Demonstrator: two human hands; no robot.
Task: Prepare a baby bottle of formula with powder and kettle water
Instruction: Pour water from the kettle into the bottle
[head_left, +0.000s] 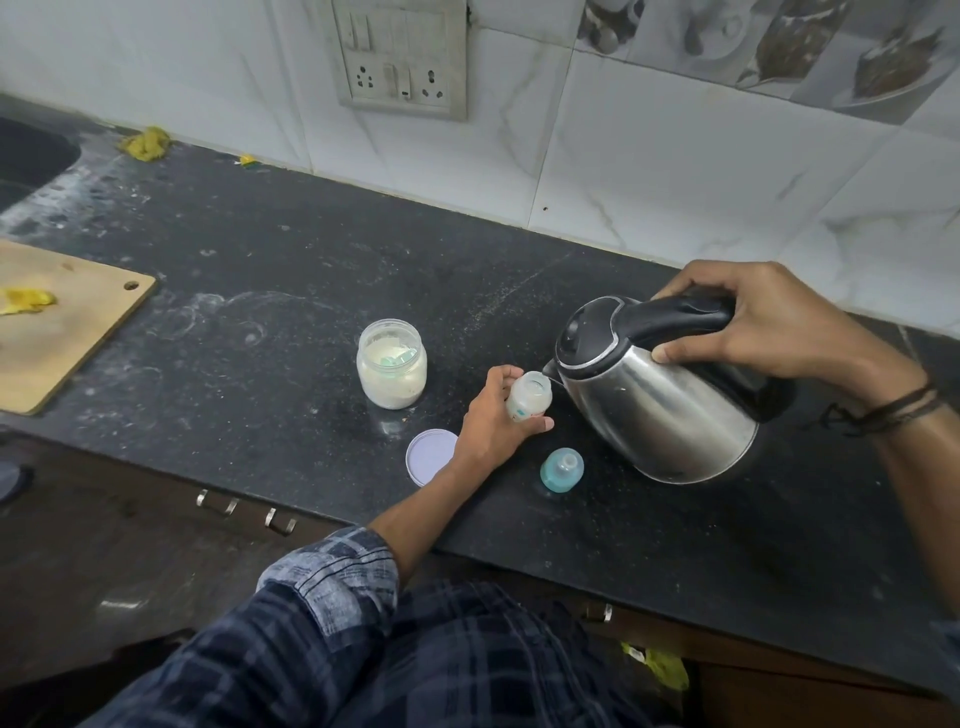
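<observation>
Black stone counter (291, 270), 1 pour under way: right hand (748, 322) grips the tilted kettle (654, 400) by its handle, spout at the mouth of the small clear bottle (529, 397) — steadied upright by the left hand (491, 421). Next: level off, fit the teal teat cap (561, 469) lying near.

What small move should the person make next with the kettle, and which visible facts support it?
Probably tip the kettle slightly further so water runs into the baby bottle. The right hand grips the handle, the spout sits at the bottle's open mouth, the left hand steadies the bottle, and its teal cap sits apart on the counter.
</observation>
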